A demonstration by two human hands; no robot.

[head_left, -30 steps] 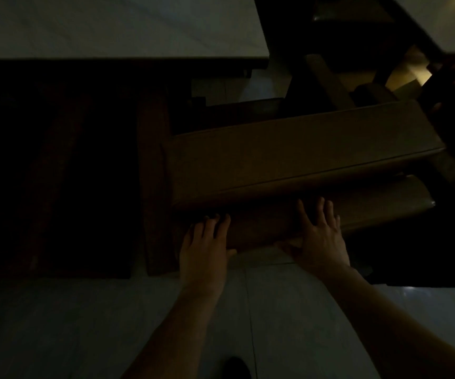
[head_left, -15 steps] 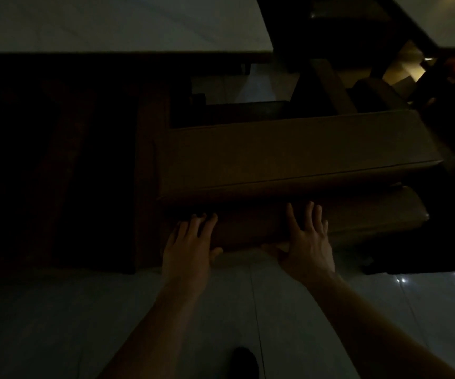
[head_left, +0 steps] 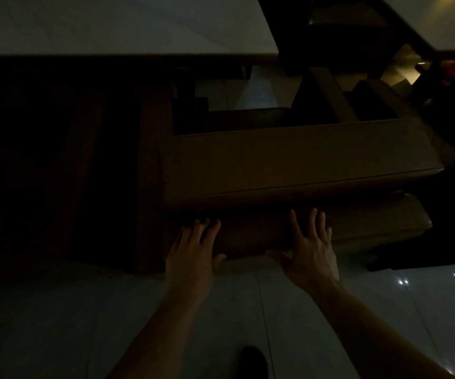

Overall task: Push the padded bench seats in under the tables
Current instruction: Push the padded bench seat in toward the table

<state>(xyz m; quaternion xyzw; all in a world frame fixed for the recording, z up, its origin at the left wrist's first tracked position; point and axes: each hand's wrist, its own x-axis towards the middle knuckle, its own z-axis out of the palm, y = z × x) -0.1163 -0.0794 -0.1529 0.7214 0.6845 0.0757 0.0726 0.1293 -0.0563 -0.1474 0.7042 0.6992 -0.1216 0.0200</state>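
We press both flat, spread hands, left and right, gripping nothing, against the bench at six o'clock; it looks heavy, padding soft.

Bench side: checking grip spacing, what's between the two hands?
In the head view, only bare padded bench side lies between left hand and right hand.
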